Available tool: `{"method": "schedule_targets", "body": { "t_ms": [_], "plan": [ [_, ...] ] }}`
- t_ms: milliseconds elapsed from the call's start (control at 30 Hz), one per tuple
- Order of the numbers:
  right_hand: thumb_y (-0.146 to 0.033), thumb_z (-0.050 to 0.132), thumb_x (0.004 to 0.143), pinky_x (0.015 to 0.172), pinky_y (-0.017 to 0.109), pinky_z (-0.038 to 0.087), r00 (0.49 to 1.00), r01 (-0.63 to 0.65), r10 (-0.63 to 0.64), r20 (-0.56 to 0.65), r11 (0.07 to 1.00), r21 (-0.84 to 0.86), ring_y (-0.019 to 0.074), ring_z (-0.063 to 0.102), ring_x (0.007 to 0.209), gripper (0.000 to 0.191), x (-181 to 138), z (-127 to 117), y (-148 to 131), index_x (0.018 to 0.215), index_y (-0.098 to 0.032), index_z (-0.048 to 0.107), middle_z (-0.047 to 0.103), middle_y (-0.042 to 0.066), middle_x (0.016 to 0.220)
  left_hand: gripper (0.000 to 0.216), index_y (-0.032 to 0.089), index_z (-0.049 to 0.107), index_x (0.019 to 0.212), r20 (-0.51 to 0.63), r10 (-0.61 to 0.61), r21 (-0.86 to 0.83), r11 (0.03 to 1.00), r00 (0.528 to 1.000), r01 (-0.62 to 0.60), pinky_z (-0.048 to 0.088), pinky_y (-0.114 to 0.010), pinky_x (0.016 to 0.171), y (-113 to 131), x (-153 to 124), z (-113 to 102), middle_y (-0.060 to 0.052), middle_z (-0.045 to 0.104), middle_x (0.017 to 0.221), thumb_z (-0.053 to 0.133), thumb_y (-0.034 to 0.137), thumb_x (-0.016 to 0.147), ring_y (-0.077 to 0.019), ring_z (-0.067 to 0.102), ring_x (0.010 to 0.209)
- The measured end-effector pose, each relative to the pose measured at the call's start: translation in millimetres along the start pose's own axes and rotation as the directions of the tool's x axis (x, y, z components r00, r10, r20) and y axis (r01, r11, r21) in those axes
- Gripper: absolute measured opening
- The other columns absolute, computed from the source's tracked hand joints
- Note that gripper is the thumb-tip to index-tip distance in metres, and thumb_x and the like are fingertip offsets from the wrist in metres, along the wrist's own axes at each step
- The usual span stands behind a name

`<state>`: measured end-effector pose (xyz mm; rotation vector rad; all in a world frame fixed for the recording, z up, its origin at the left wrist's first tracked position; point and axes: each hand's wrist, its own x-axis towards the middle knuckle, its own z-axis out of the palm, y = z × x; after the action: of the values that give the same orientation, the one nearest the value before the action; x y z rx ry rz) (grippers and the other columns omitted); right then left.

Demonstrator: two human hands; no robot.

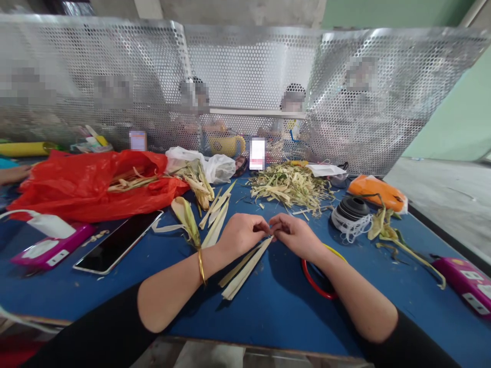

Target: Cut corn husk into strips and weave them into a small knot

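My left hand (241, 233) and my right hand (295, 235) meet at the middle of the blue table (276, 306), fingertips pinched together on the top end of pale leaf strips (245, 268). The strips run down and to the left from my fingers, their lower ends resting on the table. A gold bangle circles my left wrist. More cut strips (217, 212) and a folded green-yellow leaf (187, 217) lie just beyond my left hand. A red ring (316, 283) and a yellow ring lie under my right wrist.
A red plastic bag (84, 186) with leaves sits far left, a white bag (215, 166) behind it. A heap of leaf scraps (289, 186) lies ahead. A phone (118, 240), pink devices (51, 248) (466, 283), an elastic spool (351, 212), an orange packet (378, 191). Other people sit behind a perforated metal screen (249, 76).
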<state>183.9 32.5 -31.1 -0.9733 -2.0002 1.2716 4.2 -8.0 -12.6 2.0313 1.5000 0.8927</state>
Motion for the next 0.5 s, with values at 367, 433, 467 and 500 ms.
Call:
{"method": "schedule_targets", "body": {
  "t_ms": [367, 433, 467, 500],
  "plan": [
    [-0.016, 0.055, 0.075, 0.069, 0.030, 0.052, 0.998, -0.025, 0.026, -0.050, 1.000, 0.018, 0.0176, 0.070, 0.072, 0.015, -2, 7, -7, 0.088, -0.021, 0.057, 0.068, -0.001, 0.074, 0.015, 0.022, 0.074, 0.083, -0.173, -0.038, -0.031, 0.999, 0.984, 0.033, 0.043, -0.024, 0.068, -4, -1, 12, -0.001, 0.075, 0.084, 0.060, 0.020, 0.079, -0.0165, 0.066, 0.077],
    [-0.020, 0.059, 0.074, 0.068, 0.030, 0.052, 0.995, -0.060, 0.067, -0.079, 0.995, 0.079, 0.0176, 0.070, 0.070, 0.013, 0, 7, -5, 0.087, -0.022, 0.056, 0.069, -0.001, 0.074, 0.012, 0.022, 0.074, 0.079, -0.171, -0.065, -0.108, 0.993, 0.983, 0.047, 0.044, -0.024, 0.069, -5, 0, 14, 0.000, 0.074, 0.081, 0.061, 0.021, 0.079, -0.0161, 0.066, 0.075],
    [-0.020, 0.060, 0.073, 0.067, 0.030, 0.053, 0.993, -0.077, 0.088, -0.084, 0.989, 0.123, 0.0173, 0.070, 0.068, 0.015, 0, 8, -3, 0.087, -0.022, 0.056, 0.069, -0.001, 0.075, 0.011, 0.022, 0.073, 0.077, -0.162, -0.080, -0.142, 0.988, 0.983, 0.057, 0.044, -0.024, 0.068, -5, 0, 15, 0.000, 0.074, 0.080, 0.063, 0.022, 0.078, -0.0160, 0.066, 0.075],
    [-0.019, 0.061, 0.072, 0.067, 0.030, 0.054, 0.991, -0.091, 0.106, -0.084, 0.982, 0.168, 0.0170, 0.070, 0.068, 0.016, 1, 8, -2, 0.087, -0.022, 0.056, 0.070, -0.001, 0.076, 0.009, 0.021, 0.073, 0.075, -0.156, -0.094, -0.171, 0.983, 0.983, 0.067, 0.044, -0.024, 0.068, -4, 0, 15, 0.000, 0.074, 0.078, 0.064, 0.022, 0.077, -0.0159, 0.066, 0.074]
  ]
}}
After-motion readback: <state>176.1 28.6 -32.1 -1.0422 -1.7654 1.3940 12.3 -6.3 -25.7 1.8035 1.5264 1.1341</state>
